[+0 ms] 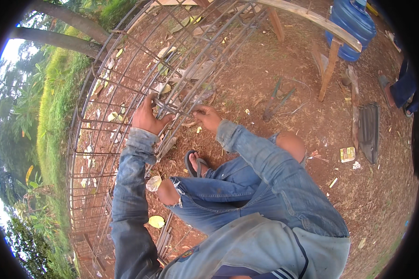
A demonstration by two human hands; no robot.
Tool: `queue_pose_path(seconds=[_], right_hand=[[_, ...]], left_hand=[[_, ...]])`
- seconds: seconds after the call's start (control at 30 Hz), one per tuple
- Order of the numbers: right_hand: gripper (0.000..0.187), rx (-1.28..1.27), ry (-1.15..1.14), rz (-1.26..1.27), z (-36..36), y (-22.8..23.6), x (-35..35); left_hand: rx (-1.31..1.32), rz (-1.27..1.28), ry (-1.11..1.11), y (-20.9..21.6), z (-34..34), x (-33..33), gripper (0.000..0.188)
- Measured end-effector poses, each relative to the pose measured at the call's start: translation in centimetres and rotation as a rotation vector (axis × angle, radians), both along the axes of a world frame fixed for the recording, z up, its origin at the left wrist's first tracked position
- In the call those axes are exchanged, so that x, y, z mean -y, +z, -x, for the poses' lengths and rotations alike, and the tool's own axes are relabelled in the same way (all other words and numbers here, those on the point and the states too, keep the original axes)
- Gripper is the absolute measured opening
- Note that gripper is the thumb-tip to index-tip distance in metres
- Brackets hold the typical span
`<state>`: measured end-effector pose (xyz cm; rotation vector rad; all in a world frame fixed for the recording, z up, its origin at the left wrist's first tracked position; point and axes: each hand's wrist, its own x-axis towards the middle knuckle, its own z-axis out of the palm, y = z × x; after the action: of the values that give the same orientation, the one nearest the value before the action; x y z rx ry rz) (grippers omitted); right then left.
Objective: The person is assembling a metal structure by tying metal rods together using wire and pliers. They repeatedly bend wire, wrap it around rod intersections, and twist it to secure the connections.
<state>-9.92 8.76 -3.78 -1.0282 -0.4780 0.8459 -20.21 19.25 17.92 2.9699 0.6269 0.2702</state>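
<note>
Steel cage: an open lattice of dark, thin bars (pixel 172 108), long rods crossed by rectangular hoops, with rust-brown tinges.
Left hand: (pixel 148 117) fingers bent over the bars, gripping them, thumb stretched out to the right along the rods.
Right hand: (pixel 209 118) fingers curled, tips at the cage's right-hand rods; whether they pinch anything is too small to tell.
Cage direction: long axis runs from the lower left toward the top centre, bowed by the lens.
Cage place: in front and to the left of the seated person, above reddish soil (pixel 260 60) strewn with leaves.
Green-handled tool: (pixel 278 100) on the soil, right of both hands.
</note>
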Motion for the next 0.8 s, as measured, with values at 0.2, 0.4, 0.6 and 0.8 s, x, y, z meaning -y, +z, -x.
queue_pose_path(seconds=[0.2, 0.4, 0.6, 0.8], right_hand=[[0.019, -0.110, 0.125, -0.112, -1.5, 0.9, -0.7], [0.019, 0.046, 0.041, -0.125, -1.5, 0.5, -1.8], [0.021, 0.093, 0.138, -0.082, -1.8, 0.1, -1.8], [0.024, -0.013, 0.188, -0.127, -1.7, 0.2, -1.7]], left_hand=[[0.011, 0.031, -0.006, -0.3, 0.1, -0.4, 0.083], [-0.004, 0.027, 0.015, -0.1, -0.1, -0.2, 0.084], [0.000, 0.015, 0.008, 0.1, -0.2, 0.0, 0.085], [0.009, 0.056, 0.021, -0.3, -0.2, -0.3, 0.089]])
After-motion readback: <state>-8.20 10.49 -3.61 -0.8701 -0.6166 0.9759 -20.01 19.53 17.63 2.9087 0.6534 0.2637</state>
